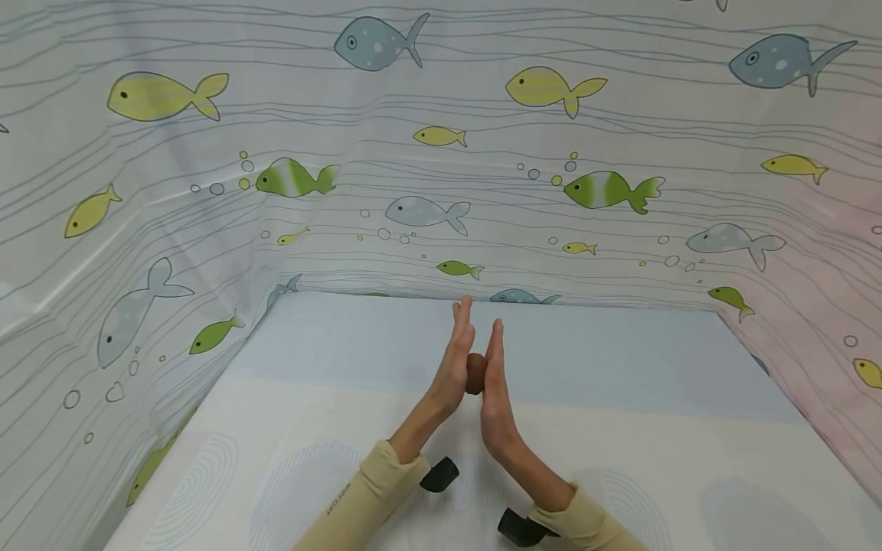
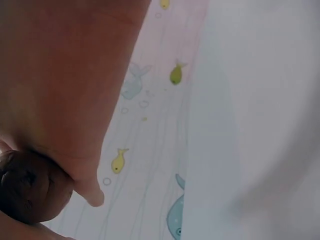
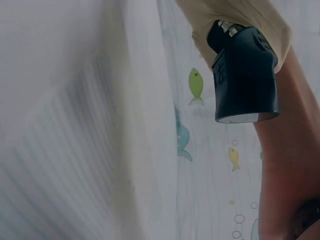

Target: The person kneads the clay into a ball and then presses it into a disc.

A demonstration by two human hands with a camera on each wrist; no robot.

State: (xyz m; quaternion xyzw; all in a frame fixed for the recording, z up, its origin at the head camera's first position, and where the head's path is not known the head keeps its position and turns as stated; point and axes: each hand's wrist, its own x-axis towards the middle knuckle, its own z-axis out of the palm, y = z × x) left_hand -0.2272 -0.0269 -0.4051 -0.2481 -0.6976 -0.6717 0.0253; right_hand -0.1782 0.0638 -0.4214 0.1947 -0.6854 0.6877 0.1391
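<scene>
A roundish brown lump, which looks like a ball of modelling clay (image 1: 475,373), sits between the two palms above the table. Creases mark its surface in the left wrist view, where the clay ball (image 2: 35,190) shows at the lower left. My left hand (image 1: 452,369) presses it from the left with fingers straight and pointing away. From the right, my right hand (image 1: 497,394) presses it with its flat palm, fingers also straight. The right wrist view shows only a dark bit of the ball (image 3: 307,216) at the lower right corner, beside the left forearm.
The table (image 1: 620,360) has a pale cover with a blue-grey band and circle patterns. A fish-print curtain (image 1: 482,172) surrounds its back and sides. Black wrist devices, one on the left sleeve (image 1: 439,474) and one on the right (image 1: 521,528), jut inward below the hands.
</scene>
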